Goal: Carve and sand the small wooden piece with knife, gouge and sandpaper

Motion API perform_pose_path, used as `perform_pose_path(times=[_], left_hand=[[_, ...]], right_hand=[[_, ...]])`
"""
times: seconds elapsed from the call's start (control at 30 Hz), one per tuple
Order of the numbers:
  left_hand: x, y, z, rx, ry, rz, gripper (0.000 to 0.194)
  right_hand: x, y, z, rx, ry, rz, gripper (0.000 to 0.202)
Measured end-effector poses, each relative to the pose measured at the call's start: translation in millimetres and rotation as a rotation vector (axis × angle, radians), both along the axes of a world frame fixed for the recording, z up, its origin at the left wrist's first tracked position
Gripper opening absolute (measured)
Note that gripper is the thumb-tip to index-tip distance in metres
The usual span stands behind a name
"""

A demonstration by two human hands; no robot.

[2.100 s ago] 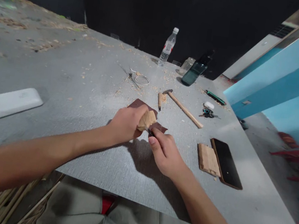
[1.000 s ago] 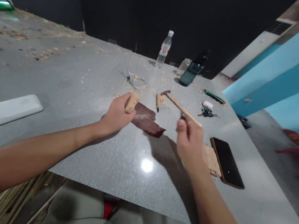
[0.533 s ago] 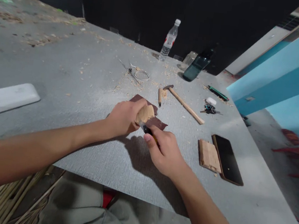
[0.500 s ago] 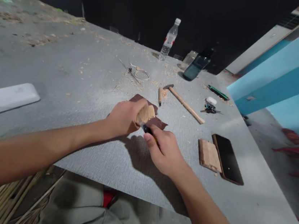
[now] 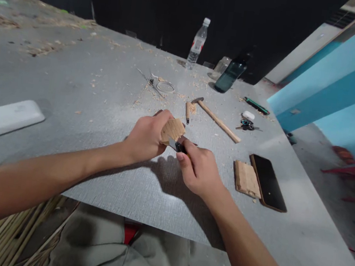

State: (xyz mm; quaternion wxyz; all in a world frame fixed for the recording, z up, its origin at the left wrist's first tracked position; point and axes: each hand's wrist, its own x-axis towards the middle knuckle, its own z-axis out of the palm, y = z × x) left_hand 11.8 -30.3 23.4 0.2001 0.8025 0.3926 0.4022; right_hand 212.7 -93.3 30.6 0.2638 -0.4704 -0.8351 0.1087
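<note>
In the head view, your left hand is curled tight around the block in the middle of the frame. Your right hand is closed around the knife, just beside it, with the blade seeming to touch the block's lower edge. A second ago your hands were apart; now they are together, so the blade can work on the wood. The hammer lies right of the middle, and the phone lies farther right, just beside a flat wood piece.
</note>
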Motion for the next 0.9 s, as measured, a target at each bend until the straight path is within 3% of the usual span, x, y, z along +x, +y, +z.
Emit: perform_pose_path(times=[0.2, 0.37, 0.47, 0.7, 0.9], left_hand=[[9, 1, 3.4, -0.158, -0.075, -0.004, 0.019], [13, 8, -0.9, -0.366, -0.111, -0.089, 0.011], [13, 13, -3.6, -0.430, -0.141, -0.144, 0.016], [2, 12, 1.5, -0.336, -0.120, -0.160, 0.019], [-1, 4, 1.0, -0.244, -0.001, -0.135, 0.029]], right_hand=[[7, 3, 3.5, 0.021, -0.109, -0.117, 0.047], [15, 7, 2.4, 0.052, -0.210, -0.233, 0.047], [15, 8, 2.5, 0.056, -0.199, -0.269, 0.046], [3, 3, 3.6, -0.162, 0.181, 0.020, 0.039], [-6, -1, -1.2, -0.209, 0.230, 0.106, 0.040]])
